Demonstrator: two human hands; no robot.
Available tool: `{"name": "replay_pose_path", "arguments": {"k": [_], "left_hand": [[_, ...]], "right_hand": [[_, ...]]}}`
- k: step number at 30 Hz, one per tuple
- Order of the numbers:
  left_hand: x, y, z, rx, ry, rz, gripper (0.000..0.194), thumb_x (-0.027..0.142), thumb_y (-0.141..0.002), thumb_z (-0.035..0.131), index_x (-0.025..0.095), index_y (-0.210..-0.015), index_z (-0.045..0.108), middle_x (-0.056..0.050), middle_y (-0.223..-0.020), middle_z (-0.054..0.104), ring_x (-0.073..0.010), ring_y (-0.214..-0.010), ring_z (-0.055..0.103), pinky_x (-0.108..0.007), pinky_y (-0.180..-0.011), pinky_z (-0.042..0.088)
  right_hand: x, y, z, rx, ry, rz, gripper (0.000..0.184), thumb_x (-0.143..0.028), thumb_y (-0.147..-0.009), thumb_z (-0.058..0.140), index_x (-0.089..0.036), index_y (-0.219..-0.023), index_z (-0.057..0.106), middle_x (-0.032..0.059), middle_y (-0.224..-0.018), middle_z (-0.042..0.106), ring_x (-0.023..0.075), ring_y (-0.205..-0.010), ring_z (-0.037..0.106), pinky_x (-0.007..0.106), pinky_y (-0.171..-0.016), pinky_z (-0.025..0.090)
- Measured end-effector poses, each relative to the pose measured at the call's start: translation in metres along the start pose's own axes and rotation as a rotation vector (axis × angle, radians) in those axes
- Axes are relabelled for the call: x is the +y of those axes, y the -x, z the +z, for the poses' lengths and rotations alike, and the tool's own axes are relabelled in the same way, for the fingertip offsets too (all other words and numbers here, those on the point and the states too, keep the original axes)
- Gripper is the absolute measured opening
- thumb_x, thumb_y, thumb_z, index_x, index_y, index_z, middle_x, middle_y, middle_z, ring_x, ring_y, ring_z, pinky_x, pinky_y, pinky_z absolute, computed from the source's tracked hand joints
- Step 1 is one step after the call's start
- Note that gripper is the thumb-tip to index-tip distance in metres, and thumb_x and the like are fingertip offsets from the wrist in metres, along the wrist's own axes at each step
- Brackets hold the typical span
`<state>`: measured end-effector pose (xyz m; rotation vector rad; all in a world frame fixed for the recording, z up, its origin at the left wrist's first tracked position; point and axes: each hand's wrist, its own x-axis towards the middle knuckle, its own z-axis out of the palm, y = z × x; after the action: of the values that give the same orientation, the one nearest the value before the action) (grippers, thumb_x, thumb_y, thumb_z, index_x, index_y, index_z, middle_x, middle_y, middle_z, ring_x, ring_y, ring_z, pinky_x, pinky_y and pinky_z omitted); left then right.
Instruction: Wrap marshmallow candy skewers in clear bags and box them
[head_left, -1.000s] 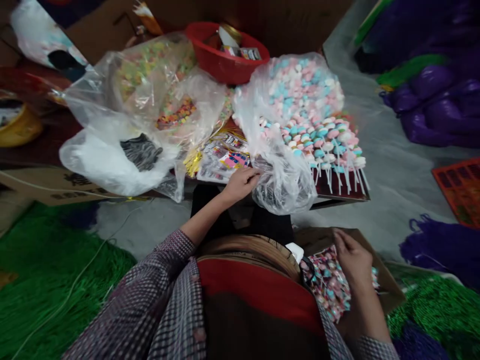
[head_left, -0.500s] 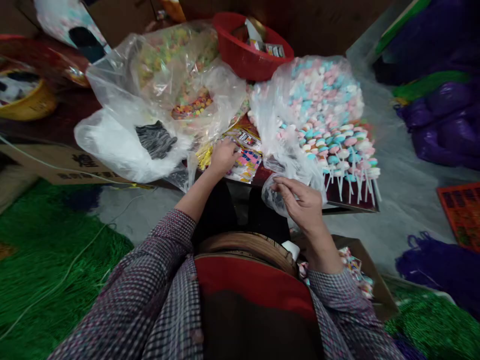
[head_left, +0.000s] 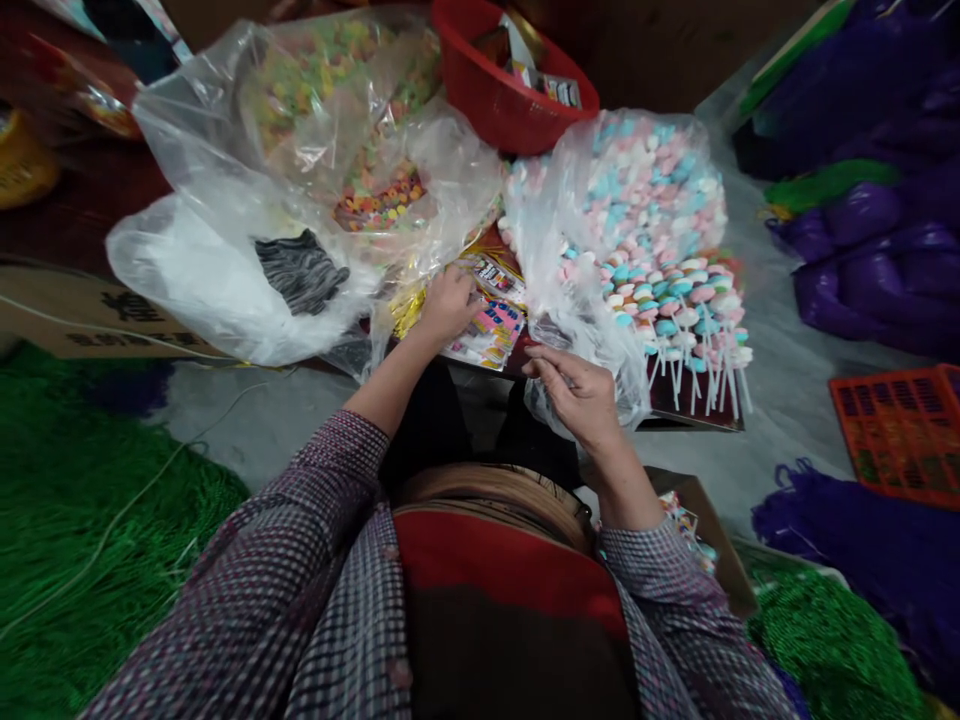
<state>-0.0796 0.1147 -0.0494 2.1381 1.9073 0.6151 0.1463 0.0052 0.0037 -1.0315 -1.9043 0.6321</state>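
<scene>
My left hand (head_left: 450, 303) rests palm down on the small printed packets (head_left: 496, 330), its fingers curled; what they grip, if anything, is hidden. Gold twist ties (head_left: 407, 310) lie beside it. A dark printed card or packet (head_left: 491, 272) sits just above. My right hand (head_left: 581, 392) is held over the table's front edge with thumb and forefinger pinched together; I cannot make out anything between them. Behind it a crumpled clear bag (head_left: 592, 350) spreads from the pile. Pink, blue and white marshmallow lollipops (head_left: 675, 290) on white sticks lie to the right.
A large clear bag (head_left: 330, 110) of colourful ring-shaped sweets stands at the back left, with a dark grey bundle (head_left: 300, 272) on white plastic in front. Behind is a red basin (head_left: 495, 110). A cardboard box (head_left: 731, 560) of wrapped sweets sits below my right arm.
My right hand has moved left and slightly up, closer to the printed packets. My left hand stays on them. The view has shifted slightly.
</scene>
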Motion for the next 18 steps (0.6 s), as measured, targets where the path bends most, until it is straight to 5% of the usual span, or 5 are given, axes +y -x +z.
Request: {"name": "replay_pose_path", "arguments": {"k": [6,11,15,18], "left_hand": [[-0.010,-0.014,0.010,0.047,0.140,0.026,0.012,0.013,-0.089,0.057,0.017,-0.089,0.069,-0.015,-0.115,0.069,-0.0289,-0.111,0.062,-0.045,-0.103,0.046],[-0.011,-0.014,0.004,0.204,0.492,-0.041,0.019,0.012,-0.083,0.062,0.021,-0.067,0.057,-0.001,-0.074,0.062,-0.0179,-0.077,0.058,-0.033,-0.080,0.048],[0.015,0.005,-0.011,0.348,0.729,-0.013,0.018,0.018,-0.087,0.067,0.020,-0.071,0.060,0.002,-0.073,0.060,-0.0134,-0.072,0.055,-0.028,-0.073,0.045],[0.044,0.025,-0.011,0.368,0.806,0.056,0.019,0.028,-0.095,0.064,0.021,-0.077,0.063,0.001,-0.076,0.060,-0.0128,-0.072,0.054,-0.028,-0.071,0.046]], "right_hand": [[0.003,0.001,0.006,-0.016,-0.018,0.043,0.026,-0.030,-0.099,0.059,-0.023,-0.112,0.081,0.0050,-0.091,0.085,0.0178,-0.083,0.080,0.035,-0.084,0.066],[0.014,-0.001,0.003,-0.012,-0.115,0.222,0.027,-0.039,-0.096,0.063,-0.023,-0.107,0.083,0.0056,-0.094,0.084,0.0195,-0.086,0.079,0.038,-0.088,0.064],[0.015,-0.017,0.003,0.019,-0.313,0.472,0.042,-0.058,-0.088,0.069,-0.023,-0.107,0.082,0.0077,-0.107,0.083,0.0228,-0.095,0.077,0.038,-0.080,0.063],[0.007,-0.032,0.011,0.012,-0.472,0.530,0.052,-0.066,-0.082,0.073,-0.024,-0.111,0.081,0.0062,-0.108,0.081,0.0221,-0.096,0.074,0.034,-0.074,0.060]]}}
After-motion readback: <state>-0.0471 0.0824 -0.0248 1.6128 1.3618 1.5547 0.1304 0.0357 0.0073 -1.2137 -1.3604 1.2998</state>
